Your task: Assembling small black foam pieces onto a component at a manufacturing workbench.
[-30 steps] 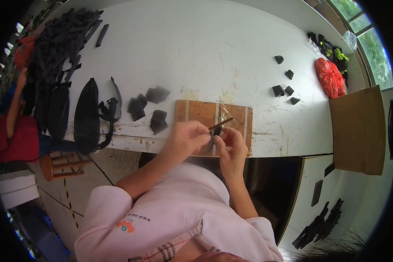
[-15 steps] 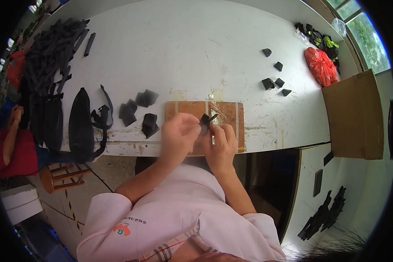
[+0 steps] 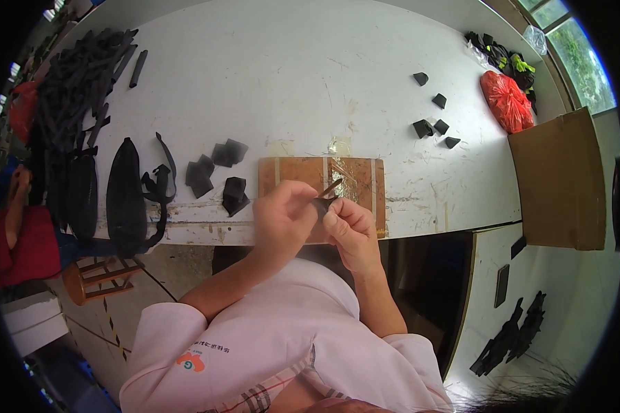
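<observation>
My left hand (image 3: 284, 219) and my right hand (image 3: 352, 233) meet over the near part of a brown board (image 3: 296, 169) with pale strips of tape. Between their fingertips is a small black fabric piece (image 3: 326, 204), pinched from both sides and partly hidden by the fingers. A thin dark stick-like part (image 3: 333, 186) juts up beyond it; whether it belongs to the piece I cannot tell. Left of the board lie flat black pieces (image 3: 200, 177), some overlapping. Several small folded black pieces (image 3: 422, 128) are scattered to the right.
A heap of black strips (image 3: 83, 86) covers the far left, with long black fabric items (image 3: 126, 196) nearer. At right are a red plastic bag (image 3: 506, 102) and a cardboard box (image 3: 558, 182). A co-worker's arm (image 3: 17, 206) shows at the left edge, near a wooden stool (image 3: 100, 279).
My right hand has turned, its thumb now on top of the black piece, and the piece has tilted and become more covered by my fingers. My left hand stays nearly in place.
</observation>
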